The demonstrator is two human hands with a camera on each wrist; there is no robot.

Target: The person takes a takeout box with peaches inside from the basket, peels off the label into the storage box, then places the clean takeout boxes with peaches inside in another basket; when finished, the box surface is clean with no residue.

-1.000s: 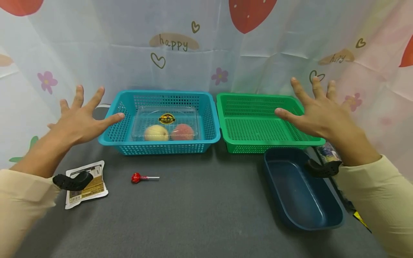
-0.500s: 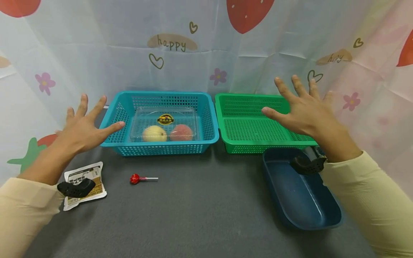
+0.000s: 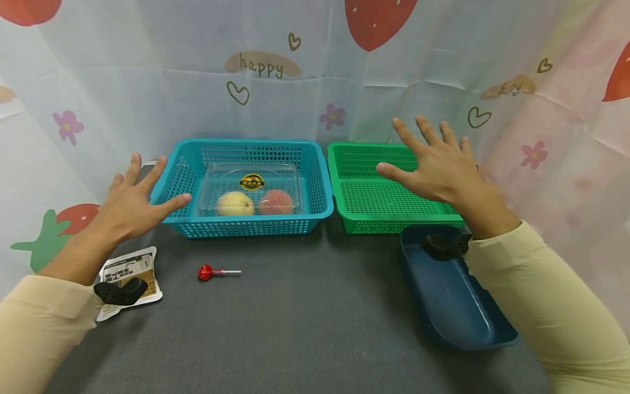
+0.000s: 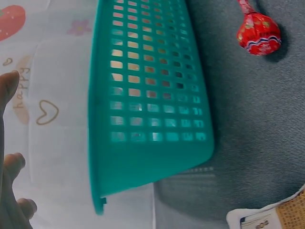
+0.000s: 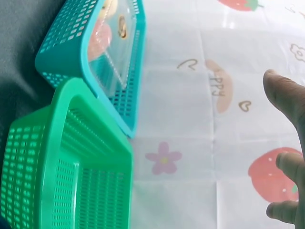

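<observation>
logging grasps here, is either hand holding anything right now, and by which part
Nothing is held: the left hand is spread near the blue rectangular plastic basket, the right hand spread near the green rectangular plastic basket.

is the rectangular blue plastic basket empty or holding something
Holding something: a clear plastic box sits in the blue basket, with a round yellow fruit and a round pink fruit visible through it.

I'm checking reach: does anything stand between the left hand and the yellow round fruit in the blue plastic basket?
Yes: a clear plastic box encloses the yellow round fruit, and the blue basket's left wall lies between box and left hand.
</observation>
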